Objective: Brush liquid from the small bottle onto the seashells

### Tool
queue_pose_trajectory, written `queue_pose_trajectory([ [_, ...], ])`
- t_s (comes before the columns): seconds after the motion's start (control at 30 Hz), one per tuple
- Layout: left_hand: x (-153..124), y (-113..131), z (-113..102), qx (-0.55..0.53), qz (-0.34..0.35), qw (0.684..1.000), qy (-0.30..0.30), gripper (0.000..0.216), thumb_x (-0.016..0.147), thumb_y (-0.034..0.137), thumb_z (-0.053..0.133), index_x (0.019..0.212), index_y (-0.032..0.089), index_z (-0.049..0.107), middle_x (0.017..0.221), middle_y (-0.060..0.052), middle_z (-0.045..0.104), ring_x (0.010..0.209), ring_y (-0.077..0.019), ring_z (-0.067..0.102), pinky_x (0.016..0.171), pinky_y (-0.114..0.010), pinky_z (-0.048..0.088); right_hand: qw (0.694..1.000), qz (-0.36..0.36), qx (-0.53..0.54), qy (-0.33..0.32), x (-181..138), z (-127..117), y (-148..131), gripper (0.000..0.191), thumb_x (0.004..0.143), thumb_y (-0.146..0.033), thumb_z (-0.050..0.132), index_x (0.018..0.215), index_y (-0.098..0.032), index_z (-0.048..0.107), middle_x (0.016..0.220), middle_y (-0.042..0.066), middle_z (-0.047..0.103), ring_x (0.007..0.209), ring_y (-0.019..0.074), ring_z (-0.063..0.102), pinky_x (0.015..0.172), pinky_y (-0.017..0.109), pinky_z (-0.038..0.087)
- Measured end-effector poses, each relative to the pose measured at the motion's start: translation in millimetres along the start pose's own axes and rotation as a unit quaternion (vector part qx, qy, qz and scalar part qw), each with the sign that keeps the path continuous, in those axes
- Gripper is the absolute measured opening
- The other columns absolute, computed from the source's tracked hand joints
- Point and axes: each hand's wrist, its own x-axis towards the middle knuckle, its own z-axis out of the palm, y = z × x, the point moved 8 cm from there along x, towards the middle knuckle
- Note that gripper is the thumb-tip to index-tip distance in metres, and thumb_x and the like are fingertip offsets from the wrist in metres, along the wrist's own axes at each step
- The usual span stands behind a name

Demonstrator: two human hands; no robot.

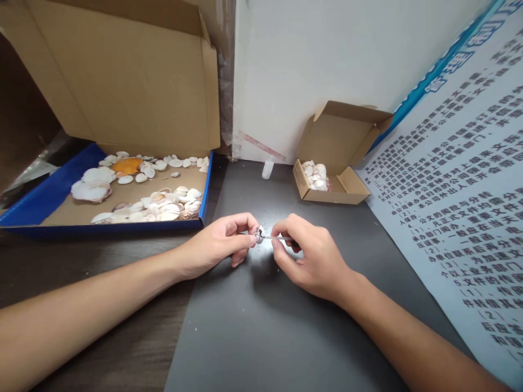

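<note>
My left hand (223, 242) is closed in a pinch on a small speckled shell (258, 234), held just above the dark grey mat (261, 326). My right hand (308, 256) is closed on a thin metal tool (275, 237), and the tool's tip touches the shell. Both hands meet at the middle of the mat. White dust lies on the mat below the shell.
A large open cardboard box (122, 81) with a blue rim holds several white shells and an orange one (126, 165) at the back left. A small open carton (339, 163) with shells sits at the back right beside a small white bottle (267, 167). A printed poster (461, 207) leans on the right.
</note>
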Motion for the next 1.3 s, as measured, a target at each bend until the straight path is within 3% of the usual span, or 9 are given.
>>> queue_pose_trajectory([
  [0.6, 0, -1, 0, 0.003, -0.005, 1.0, 0.0, 0.019, 0.083, 0.033, 0.064, 0.082, 0.019, 0.051, 0.052, 0.007, 0.046, 0.047, -0.0077, 0.039, 0.049, -0.022, 0.033, 0.997, 0.053, -0.054, 0.024, 2, -6, 12, 0.006, 0.085, -0.019, 0.05, 0.084, -0.019, 0.056, 0.07, -0.002, 0.056, 0.056, 0.0103, 0.045, 0.054, 0.024, 0.035],
  [0.97, 1, 0, 1, 0.014, 0.003, 1.0, -0.014, 0.016, 0.086, 0.031, 0.061, 0.085, 0.018, 0.051, 0.054, 0.008, 0.046, 0.048, -0.0068, 0.041, 0.051, -0.021, 0.034, 1.0, 0.008, -0.016, -0.01, 0, 3, 3, 0.005, 0.087, -0.019, 0.051, 0.087, -0.019, 0.057, 0.072, -0.002, 0.056, 0.057, 0.0099, 0.045, 0.055, 0.024, 0.037],
  [1.13, 1, -1, 1, 0.007, 0.0, 1.0, -0.015, 0.017, 0.085, 0.031, 0.062, 0.083, 0.018, 0.051, 0.053, 0.007, 0.046, 0.047, -0.0067, 0.04, 0.05, -0.021, 0.033, 0.998, 0.046, -0.052, 0.01, 2, -4, 11, 0.005, 0.085, -0.017, 0.052, 0.085, -0.019, 0.056, 0.071, -0.002, 0.054, 0.057, 0.0102, 0.045, 0.055, 0.024, 0.035],
  [1.3, 0, 1, 2, 0.011, 0.001, 1.0, -0.019, 0.017, 0.085, 0.03, 0.062, 0.082, 0.018, 0.05, 0.053, 0.007, 0.046, 0.047, -0.0069, 0.041, 0.05, -0.021, 0.033, 0.999, 0.002, -0.011, 0.03, 2, -7, 1, 0.004, 0.085, -0.017, 0.053, 0.085, -0.019, 0.056, 0.07, -0.003, 0.053, 0.058, 0.0097, 0.045, 0.055, 0.024, 0.036],
])
